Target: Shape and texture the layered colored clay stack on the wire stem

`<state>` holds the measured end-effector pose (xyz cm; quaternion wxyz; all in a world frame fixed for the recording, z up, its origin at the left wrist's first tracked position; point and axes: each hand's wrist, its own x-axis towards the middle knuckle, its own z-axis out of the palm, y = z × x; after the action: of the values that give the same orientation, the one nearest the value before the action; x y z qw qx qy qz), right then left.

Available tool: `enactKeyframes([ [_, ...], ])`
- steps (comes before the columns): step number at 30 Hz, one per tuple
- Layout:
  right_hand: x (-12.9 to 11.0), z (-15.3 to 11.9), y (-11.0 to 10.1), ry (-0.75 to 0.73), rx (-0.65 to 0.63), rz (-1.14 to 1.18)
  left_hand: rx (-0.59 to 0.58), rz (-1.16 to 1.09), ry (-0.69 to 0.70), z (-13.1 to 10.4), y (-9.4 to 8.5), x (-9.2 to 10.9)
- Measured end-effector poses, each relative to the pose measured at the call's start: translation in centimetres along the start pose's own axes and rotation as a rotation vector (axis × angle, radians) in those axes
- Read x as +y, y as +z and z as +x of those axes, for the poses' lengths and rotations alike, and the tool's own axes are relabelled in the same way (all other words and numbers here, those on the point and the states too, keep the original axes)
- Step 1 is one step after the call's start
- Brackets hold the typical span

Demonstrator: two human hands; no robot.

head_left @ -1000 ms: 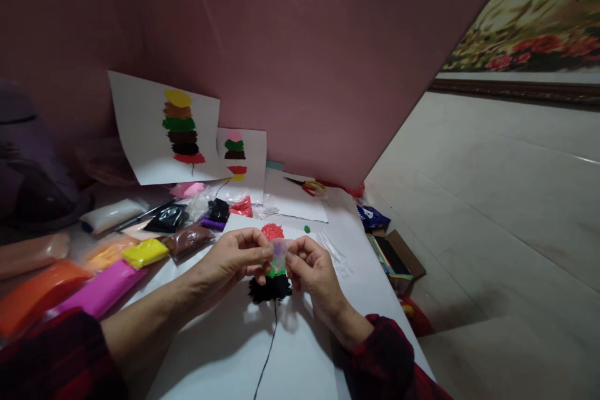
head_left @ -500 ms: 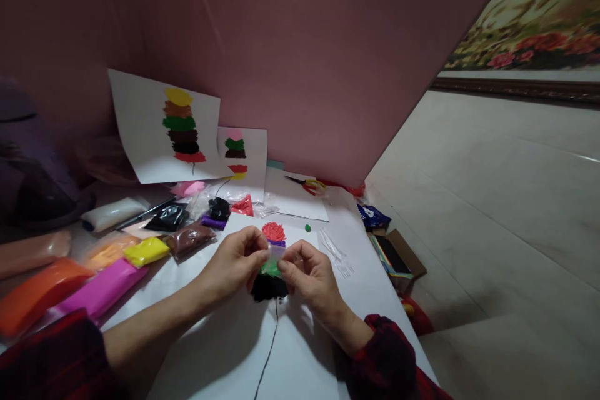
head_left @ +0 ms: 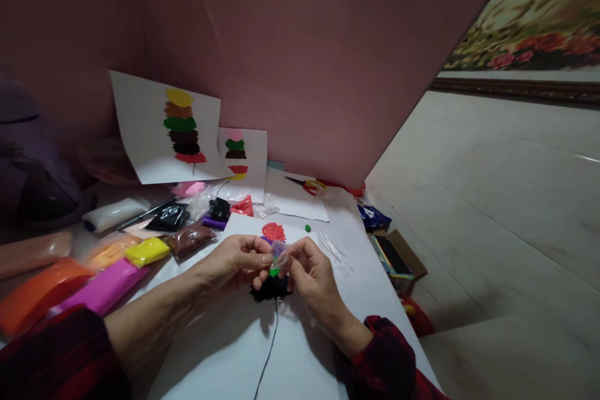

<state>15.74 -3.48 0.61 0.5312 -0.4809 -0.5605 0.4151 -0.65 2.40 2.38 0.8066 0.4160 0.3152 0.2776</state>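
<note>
While the left hand [head_left: 241,259] and right hand [head_left: 315,272] both pinch a small, clear, crinkled plastic film [head_left: 280,258] by its edges, it sits above a white paper sheet [head_left: 215,350] bearing a round, red, clay-like patch [head_left: 273,231] and a ragged, black, clay-like band [head_left: 270,290]. Risks: uneven pull could tear the film or slip it from either grip; low fingers could smear the band if it's soft.

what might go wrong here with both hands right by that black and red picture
The see-through piece pinched between the left hand and right hand looks thin, so it might tear or crumple. Both hands seem close to the black patch and could smudge its ragged edge. The small green ball, beyond the right hand, might get knocked away.
</note>
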Motion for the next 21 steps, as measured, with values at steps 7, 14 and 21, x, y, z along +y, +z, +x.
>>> enactKeyframes([
  [7, 0.2, -0.3, 0.0, 0.003, -0.033, 0.004, -0.024, -0.025, 0.03, -0.1, 0.5, -0.4],
  [14, 0.0, -0.1, 0.2, 0.044, -0.027, 0.081, 0.19, 0.288, 0.168, -0.4, 0.9, 0.1],
  [21, -0.5, 0.7, 0.2, 0.149, 0.109, 0.247, 0.171, 0.501, 0.436, -0.5, 0.5, 0.3],
])
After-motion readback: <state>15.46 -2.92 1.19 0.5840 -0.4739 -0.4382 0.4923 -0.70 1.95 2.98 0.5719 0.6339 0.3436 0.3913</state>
